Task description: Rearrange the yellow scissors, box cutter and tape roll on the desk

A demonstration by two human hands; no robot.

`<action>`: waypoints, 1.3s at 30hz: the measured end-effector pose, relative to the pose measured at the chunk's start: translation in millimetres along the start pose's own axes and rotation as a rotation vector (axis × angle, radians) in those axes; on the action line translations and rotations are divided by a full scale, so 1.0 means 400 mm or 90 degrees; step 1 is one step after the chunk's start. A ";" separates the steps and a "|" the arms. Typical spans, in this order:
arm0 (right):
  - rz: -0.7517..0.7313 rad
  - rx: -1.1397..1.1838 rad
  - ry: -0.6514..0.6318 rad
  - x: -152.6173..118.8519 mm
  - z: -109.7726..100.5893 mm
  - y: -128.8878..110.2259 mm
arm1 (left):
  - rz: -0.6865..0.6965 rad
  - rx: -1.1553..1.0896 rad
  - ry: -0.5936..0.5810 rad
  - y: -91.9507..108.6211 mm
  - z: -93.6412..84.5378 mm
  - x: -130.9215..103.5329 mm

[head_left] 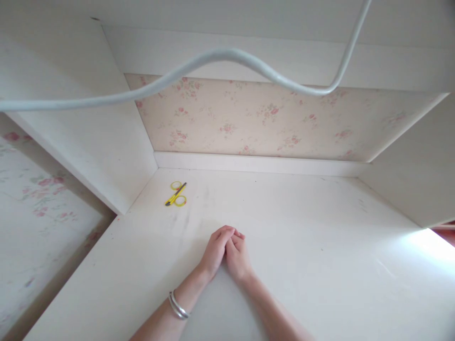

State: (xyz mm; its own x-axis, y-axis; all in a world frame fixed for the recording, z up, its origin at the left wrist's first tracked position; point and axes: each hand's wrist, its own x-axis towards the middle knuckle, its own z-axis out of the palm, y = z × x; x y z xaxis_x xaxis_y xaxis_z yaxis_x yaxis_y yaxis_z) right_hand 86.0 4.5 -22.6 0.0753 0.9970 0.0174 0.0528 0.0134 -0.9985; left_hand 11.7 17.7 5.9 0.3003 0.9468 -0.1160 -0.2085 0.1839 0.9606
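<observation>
My left hand [215, 248] and my right hand [237, 255] are clasped together on the white desk [291, 265]. The left fingers fold over those of the right, and both hands are closed, with no object showing in them. A silver bangle [177, 305] circles the left wrist. Away to the upper left of the hands lies a yellow and black utility knife [176, 194], placed diagonally. A roll of yellow tape [176, 182] is at its far side, and a second yellow tape roll [185, 200] rests at its near side; neither is touched by a hand.
White side panels stand at the left [95, 113] and right [408, 166]. Floral wallpaper [241, 113] covers the back above a low white strip [263, 164]. A pale cable [227, 54] crosses the upper view, close to the camera.
</observation>
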 end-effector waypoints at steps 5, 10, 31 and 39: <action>0.020 0.019 -0.015 -0.001 0.000 0.000 | -0.001 0.006 0.015 0.002 0.000 0.002; 0.016 0.010 -0.018 -0.001 -0.002 0.003 | -0.006 0.018 0.017 0.005 0.001 0.002; 0.006 -0.007 -0.018 -0.005 -0.003 0.005 | -0.015 0.042 -0.001 0.011 -0.005 0.003; 0.009 -0.014 -0.017 -0.005 -0.004 0.010 | -0.009 0.037 -0.004 0.001 -0.008 0.005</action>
State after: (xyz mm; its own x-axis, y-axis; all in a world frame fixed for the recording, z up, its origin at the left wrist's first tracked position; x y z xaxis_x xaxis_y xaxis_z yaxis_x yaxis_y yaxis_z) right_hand 87.6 2.3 -26.4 0.0492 0.9988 0.0015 0.0741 -0.0022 -0.9972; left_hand 9.0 20.5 5.1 0.3084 0.9425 -0.1286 -0.1496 0.1816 0.9719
